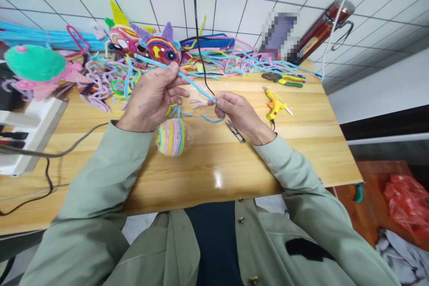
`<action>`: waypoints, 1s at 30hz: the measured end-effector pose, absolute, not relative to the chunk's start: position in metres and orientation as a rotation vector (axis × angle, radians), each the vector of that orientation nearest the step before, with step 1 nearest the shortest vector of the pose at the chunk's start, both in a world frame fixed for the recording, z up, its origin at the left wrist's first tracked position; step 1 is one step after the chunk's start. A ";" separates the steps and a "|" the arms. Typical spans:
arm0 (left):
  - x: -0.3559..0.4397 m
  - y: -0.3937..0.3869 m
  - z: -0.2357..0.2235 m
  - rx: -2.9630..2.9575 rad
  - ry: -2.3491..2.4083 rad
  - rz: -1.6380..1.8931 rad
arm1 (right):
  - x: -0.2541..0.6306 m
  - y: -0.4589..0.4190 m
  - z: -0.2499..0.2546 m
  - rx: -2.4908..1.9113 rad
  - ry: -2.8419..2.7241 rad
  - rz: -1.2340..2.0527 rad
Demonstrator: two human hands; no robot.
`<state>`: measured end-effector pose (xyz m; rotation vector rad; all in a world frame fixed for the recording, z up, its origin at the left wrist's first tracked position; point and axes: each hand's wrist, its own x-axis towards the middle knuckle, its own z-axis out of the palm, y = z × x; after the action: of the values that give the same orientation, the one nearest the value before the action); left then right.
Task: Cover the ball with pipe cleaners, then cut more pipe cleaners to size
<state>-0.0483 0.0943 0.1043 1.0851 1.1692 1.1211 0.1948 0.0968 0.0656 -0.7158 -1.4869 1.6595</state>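
Note:
A light blue pipe cleaner (196,86) runs slantwise between my two hands above the table. My left hand (152,96) pinches it between thumb and forefinger, with the other fingers loosely curled. Lower down, my right hand (236,111) grips the pipe cleaner near one end in closed fingertips. Below my left hand sits a ball (171,137) wrapped in yellow, pink and blue stripes, with a clear part showing at its right side. Small thread snips (235,132) lie on the table just beside my right hand. A curved blue piece (212,119) shows left of my right fingers.
Many loose pipe cleaners (234,60) lie along the wall, near colourful stuffed-looking figures (164,51) and a green-pink one (36,65). Pliers (283,79) and a yellow glue gun (275,103) are at right. A power strip (36,129) stands left; a black cable (197,18) hangs in the middle.

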 end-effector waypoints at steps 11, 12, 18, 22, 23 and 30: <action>-0.020 0.058 0.100 2.328 1.309 1.068 | 0.190 0.086 0.080 -0.844 -1.092 1.758; -0.018 0.055 0.098 2.436 1.312 1.064 | 0.189 0.084 0.081 -0.840 -1.073 1.778; -0.013 0.046 0.101 2.683 1.351 1.049 | 0.189 0.076 0.089 -0.757 -1.008 1.898; -0.013 0.045 0.105 2.780 1.287 1.075 | 0.190 0.075 0.093 -0.746 -0.957 1.971; -0.013 0.045 0.105 2.763 1.275 1.068 | 0.191 0.075 0.092 -0.745 -0.941 1.981; -0.011 0.045 0.107 2.449 1.240 1.019 | 0.194 0.079 0.087 -0.681 -0.911 1.999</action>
<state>-0.0109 0.0452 0.1068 2.4485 1.2400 1.0188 0.1944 0.0794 0.0867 -0.6807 -0.9109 1.9990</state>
